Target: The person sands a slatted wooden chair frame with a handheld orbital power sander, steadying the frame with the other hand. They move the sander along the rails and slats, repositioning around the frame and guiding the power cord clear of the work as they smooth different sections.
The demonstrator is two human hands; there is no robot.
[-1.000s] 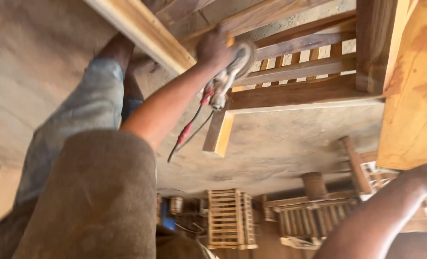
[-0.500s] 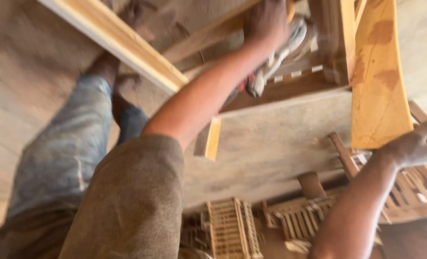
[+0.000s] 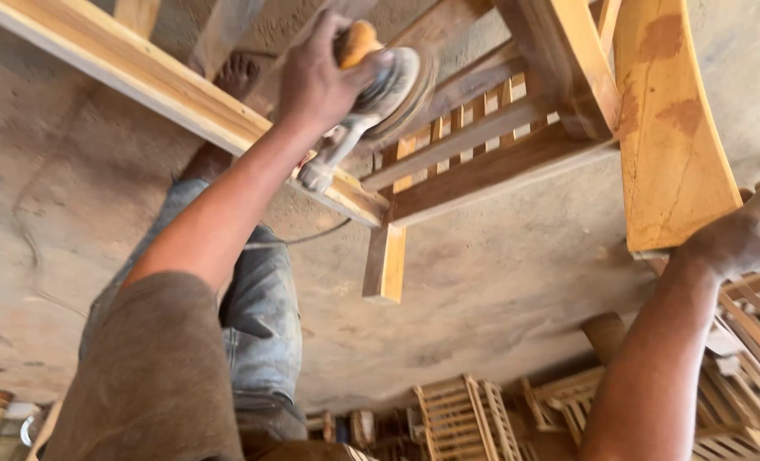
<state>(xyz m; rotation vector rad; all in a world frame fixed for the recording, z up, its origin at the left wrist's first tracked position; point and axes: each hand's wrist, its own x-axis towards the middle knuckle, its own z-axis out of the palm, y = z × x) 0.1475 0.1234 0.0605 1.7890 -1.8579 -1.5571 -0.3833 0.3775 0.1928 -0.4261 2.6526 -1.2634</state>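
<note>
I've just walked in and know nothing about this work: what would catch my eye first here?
First, the left hand at top centre, gripping a dusty disc sander pressed against a slatted wooden chair frame. On the right, the right hand rests at the end of a broad orange-stained plank. Stacked slatted frames line the bottom edge.

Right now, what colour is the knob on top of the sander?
Orange-yellow knob on the dusty grey sander, seen in the head view.
</note>
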